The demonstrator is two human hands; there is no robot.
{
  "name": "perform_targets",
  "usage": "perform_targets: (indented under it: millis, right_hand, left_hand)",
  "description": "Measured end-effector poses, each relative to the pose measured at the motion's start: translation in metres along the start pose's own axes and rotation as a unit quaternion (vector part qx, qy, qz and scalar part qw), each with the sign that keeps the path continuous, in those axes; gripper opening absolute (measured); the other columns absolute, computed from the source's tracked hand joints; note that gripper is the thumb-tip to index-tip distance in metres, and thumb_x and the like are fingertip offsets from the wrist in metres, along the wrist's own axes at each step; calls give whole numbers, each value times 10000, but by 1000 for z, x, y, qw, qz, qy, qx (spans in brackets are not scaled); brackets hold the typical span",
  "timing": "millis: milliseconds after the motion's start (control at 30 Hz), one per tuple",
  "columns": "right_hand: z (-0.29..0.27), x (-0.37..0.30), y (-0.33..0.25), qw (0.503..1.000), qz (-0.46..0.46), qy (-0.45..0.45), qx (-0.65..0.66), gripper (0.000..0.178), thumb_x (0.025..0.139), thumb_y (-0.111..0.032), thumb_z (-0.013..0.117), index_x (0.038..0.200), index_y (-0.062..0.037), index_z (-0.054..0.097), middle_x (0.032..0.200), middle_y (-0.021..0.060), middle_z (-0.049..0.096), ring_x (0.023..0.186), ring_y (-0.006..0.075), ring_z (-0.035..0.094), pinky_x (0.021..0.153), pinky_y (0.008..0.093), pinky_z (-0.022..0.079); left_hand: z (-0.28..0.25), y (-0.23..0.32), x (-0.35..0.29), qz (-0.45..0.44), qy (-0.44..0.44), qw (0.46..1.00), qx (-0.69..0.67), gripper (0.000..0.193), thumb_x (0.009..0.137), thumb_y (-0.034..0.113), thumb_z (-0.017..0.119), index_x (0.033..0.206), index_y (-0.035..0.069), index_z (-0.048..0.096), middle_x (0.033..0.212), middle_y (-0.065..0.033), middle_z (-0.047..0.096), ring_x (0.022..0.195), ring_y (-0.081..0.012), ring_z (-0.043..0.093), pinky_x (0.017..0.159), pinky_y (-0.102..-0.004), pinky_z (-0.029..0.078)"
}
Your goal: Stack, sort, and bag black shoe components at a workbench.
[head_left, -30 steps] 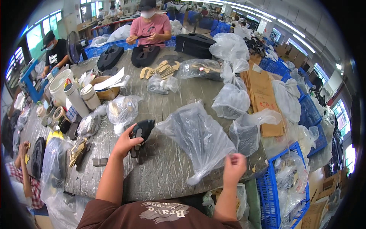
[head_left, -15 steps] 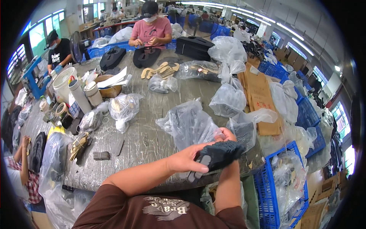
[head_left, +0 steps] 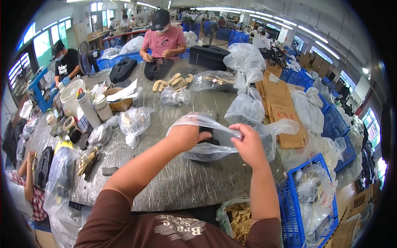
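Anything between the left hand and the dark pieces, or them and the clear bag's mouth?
Nothing visible. The left hand is at the dark pieces in the mouth of the clear bag, whose edge the right hand holds. The upper edge arches over the left hand, leaving the mouth open.

Broad worktable [head_left: 144, 194] with scuffed grey top filled foreground, edges bowed by lens. Tall windows [head_left: 43, 46], bright with daylight, lined left side; smaller windows [head_left: 369, 122] glowed at far right. Long tube lights [head_left: 313, 34] ran under pale ceiling [head_left: 339, 17]. White pillar [head_left: 282, 34] and red-edged bench [head_left: 125, 33] stood toward rear. Beige floor [head_left: 344, 196] showed at right.
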State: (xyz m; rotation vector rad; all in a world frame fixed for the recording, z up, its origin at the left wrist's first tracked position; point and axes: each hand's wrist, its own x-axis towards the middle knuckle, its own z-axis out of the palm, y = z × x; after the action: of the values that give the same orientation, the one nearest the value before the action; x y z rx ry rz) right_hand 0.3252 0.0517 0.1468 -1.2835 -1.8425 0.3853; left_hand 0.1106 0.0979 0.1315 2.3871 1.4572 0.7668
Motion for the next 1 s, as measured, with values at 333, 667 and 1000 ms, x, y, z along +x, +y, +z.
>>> perform_targets:
  millis: [333,667,1000]
  right_hand:
    - [-47,92,-25,995,-36,77,50,123,800,-19,588,912,-16,638,646,4,540,580,57,437,525,244,360]
    - [-17,127,-55,972,-101,-2,213,79,817,-62,632,871,-6,646,724,-15,615,653,54,509,591,230,422]
    - [-103,44,110,986,146,70,-29,515,725,-134,750,1194,-50,554,1115,115,578,1061,231,542,932,350,428]
  left_hand:
    - [-132,-7,22,209,-3,953,218,158,799,169,622,915,62,615,912,-139,628,883,-328,619,720,-397,515]
    - [-86,7,83,-60,-273,960,-17,205,784,169,662,883,-11,664,900,-138,670,882,-260,646,720,-366,515]
    - [-103,5,211,150,186,965,-108,332,794,-49,502,1102,-19,623,814,-143,676,730,-191,660,696,-289,509]
